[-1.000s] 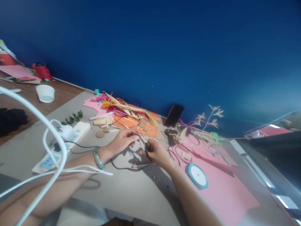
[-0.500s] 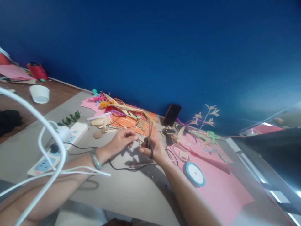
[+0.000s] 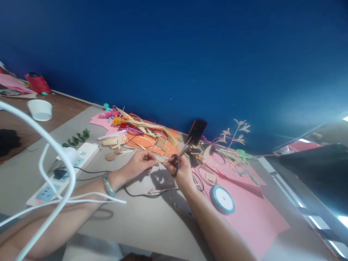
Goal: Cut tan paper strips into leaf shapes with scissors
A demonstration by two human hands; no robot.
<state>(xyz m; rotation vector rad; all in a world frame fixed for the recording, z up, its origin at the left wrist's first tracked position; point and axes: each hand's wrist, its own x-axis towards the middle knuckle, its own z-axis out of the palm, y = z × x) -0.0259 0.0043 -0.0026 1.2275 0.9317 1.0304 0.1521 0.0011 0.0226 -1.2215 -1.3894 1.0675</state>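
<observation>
My left hand [image 3: 141, 162] is closed in a pinch on one end of a thin, pale strip [image 3: 160, 161], perhaps corn husk. The strip's other end reaches the fingertips of my right hand [image 3: 181, 171]. That hand is also closed around dark-handled scissors [image 3: 176, 165], whose blades point up and to the right, away from the strip. Below the hands lies a thin pale stick [image 3: 163, 190] beside a black cable. Behind them, long dry strips [image 3: 146, 127] are heaped on an orange sheet [image 3: 141, 140].
On the left lie a power strip [image 3: 63, 174], a thick white cable [image 3: 63, 156] and a green leaf sprig [image 3: 76, 138]. A phone [image 3: 198, 129] leans against the blue wall. To the right are a ribbon roll [image 3: 222, 200] on pink paper [image 3: 252, 214] and a husk-flower stem [image 3: 235, 132].
The scissors have tipped from upright to slanting right. The strip between my hands now lies more level. The whole view has shifted slightly.
</observation>
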